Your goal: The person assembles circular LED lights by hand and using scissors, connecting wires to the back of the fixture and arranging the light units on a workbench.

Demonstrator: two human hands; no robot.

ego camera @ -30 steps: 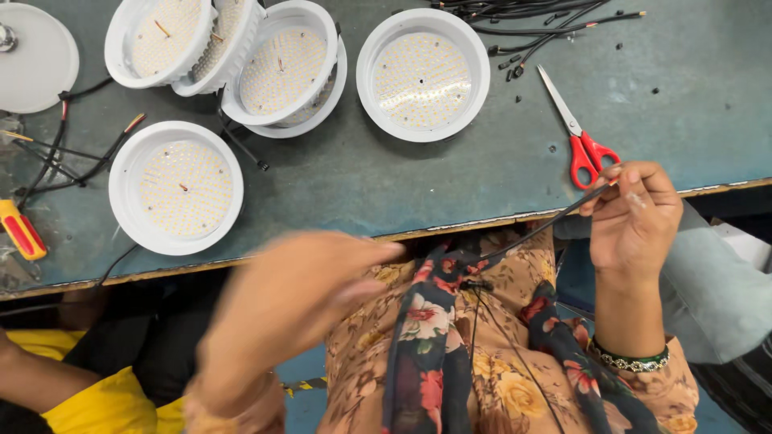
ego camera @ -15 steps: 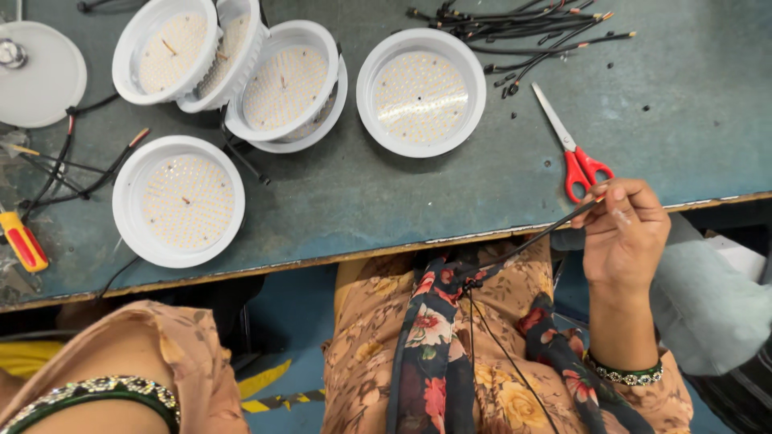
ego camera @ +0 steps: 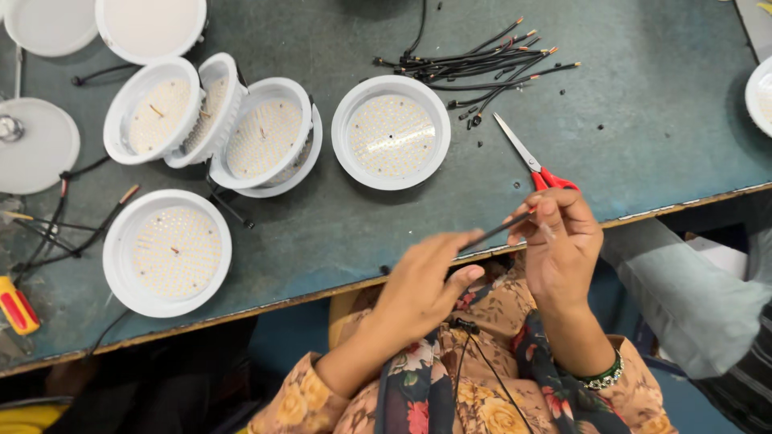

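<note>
Grey-green and scuffed, the workbench fills the far part of the view, its near edge running just beyond the person's lap.

At that edge, a thin black wire is stretched between the two hands. It looks light and limp, likely to sag or slip unless pinched firmly; the sheathed length seems the place to grip, leaving the end free.

The right hand is curled, its fingertips pressed together on the wire's far end. The left hand sits lower and further left, fingers lightly bent and closed around the wire's near part, thumb tucked below. More of the wire trails down over the flowered clothing on the lap.

Just beyond the right hand lie red-handled scissors, blades pointing far and left. Further off is a bundle of black wires with bared tips, and small black offcuts scattered near it.

To the left sit round white lamp housings: one alone near the middle, three overlapping, and one near the bench edge, all showing dotted light panels. Flat white covers lie at the far left, with loose wires beside them and a red and yellow tool at the left edge.

A grey sleeve of another person shows on the right.
</note>
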